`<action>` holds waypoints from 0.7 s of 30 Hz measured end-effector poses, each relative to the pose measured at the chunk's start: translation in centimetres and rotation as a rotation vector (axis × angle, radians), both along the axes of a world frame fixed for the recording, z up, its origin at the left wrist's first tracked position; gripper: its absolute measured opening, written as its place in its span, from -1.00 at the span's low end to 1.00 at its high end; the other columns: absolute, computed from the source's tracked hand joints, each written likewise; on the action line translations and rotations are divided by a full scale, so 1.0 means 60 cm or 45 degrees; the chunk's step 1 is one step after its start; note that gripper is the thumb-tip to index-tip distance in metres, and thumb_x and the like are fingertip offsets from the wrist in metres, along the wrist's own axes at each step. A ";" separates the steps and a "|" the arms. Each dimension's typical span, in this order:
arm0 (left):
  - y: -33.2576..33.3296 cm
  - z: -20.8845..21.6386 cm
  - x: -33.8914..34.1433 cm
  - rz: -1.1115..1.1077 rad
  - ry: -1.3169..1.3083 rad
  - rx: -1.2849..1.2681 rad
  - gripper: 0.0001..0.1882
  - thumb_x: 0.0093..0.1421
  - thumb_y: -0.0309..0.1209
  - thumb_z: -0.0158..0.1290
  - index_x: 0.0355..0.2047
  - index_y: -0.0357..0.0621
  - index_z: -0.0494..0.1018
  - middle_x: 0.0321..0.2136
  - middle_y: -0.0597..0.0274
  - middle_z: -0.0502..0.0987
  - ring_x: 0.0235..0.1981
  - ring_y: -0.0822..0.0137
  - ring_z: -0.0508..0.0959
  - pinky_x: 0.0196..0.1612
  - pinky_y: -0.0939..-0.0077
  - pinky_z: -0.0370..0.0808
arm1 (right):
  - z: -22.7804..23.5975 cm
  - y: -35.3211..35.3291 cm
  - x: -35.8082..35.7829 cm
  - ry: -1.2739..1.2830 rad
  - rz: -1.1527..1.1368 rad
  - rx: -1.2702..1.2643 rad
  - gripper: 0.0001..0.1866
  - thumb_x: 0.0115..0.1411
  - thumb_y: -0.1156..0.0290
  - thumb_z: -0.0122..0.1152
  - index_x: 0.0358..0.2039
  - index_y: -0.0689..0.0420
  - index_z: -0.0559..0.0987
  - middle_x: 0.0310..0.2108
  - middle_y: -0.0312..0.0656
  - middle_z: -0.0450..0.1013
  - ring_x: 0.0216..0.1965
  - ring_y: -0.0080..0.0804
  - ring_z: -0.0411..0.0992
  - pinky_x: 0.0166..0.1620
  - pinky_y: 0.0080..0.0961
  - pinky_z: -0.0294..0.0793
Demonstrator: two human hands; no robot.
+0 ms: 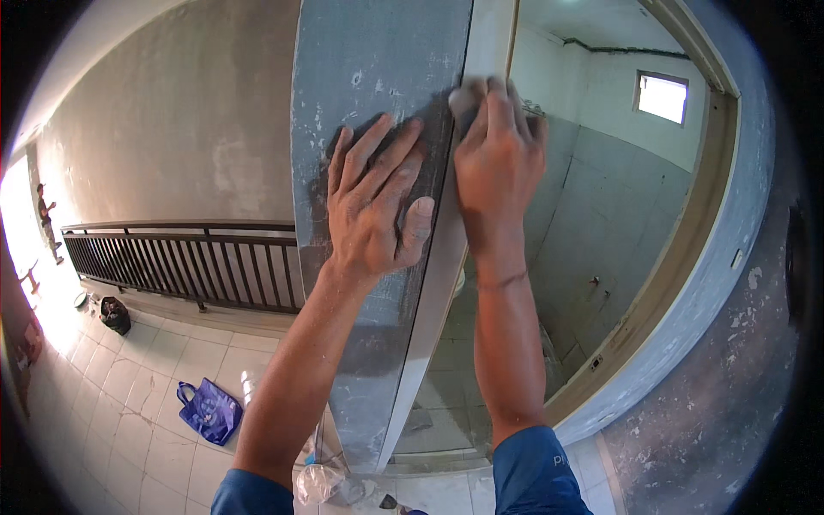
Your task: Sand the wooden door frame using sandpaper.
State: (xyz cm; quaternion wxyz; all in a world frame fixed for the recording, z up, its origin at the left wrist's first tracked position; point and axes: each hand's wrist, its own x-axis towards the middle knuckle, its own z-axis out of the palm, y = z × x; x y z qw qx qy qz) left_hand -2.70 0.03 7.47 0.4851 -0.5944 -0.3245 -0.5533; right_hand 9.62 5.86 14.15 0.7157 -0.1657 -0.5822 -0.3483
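Note:
My left hand lies against a narrow grey-blue wall section, fingers spread and nothing in its grasp. To its right, my right hand is raised to the pale door frame bordering that wall. Its fingers are bent together at the frame, and the fingertips and thumb are smeared by motion. Whatever they may pinch cannot be made out. Patches of white dust and scuffs mark the wall around both hands.
Through the doorway is a tiled room with a small window. A dark railing runs along the left. On the tiled floor are a blue bag, a black bag and clear plastic. A person stands far left.

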 end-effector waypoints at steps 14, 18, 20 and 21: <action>0.001 -0.003 0.005 -0.026 -0.054 -0.028 -0.45 0.34 -0.05 -0.22 -0.15 -0.28 0.59 0.08 0.18 0.52 0.27 0.11 0.29 0.38 0.00 -0.01 | 0.013 0.003 0.007 -0.035 -0.102 -0.053 -0.79 0.15 0.58 0.08 -0.18 0.25 0.52 -0.22 -0.05 0.55 -0.35 -0.08 0.48 -0.15 -0.28 0.41; -0.003 -0.003 0.006 -0.006 -0.047 -0.035 -0.43 0.34 -0.04 -0.22 -0.15 -0.28 0.59 0.09 0.18 0.51 0.27 0.10 0.28 0.37 -0.01 -0.01 | 0.013 -0.001 0.009 0.004 -0.042 0.008 -0.78 0.15 0.59 0.06 -0.17 0.24 0.53 -0.20 -0.04 0.58 -0.35 -0.10 0.52 -0.15 -0.27 0.42; -0.008 0.001 0.009 -0.026 -0.067 -0.084 -0.42 0.33 -0.01 -0.23 -0.15 -0.27 0.60 0.11 0.20 0.49 0.28 0.09 0.25 0.37 -0.04 -0.03 | 0.013 -0.005 0.007 -0.035 -0.080 -0.048 -0.76 0.10 0.57 0.10 -0.17 0.26 0.51 -0.24 -0.04 0.54 -0.34 -0.10 0.45 -0.18 -0.29 0.42; -0.010 0.004 0.012 0.035 -0.039 -0.086 -0.40 0.33 0.01 -0.23 -0.14 -0.26 0.60 0.13 0.22 0.47 0.29 0.09 0.21 0.38 -0.06 -0.06 | 0.014 -0.005 0.006 -0.050 -0.088 -0.148 -0.74 0.07 0.56 0.12 -0.18 0.27 0.50 -0.26 -0.04 0.52 -0.34 -0.10 0.42 -0.19 -0.30 0.43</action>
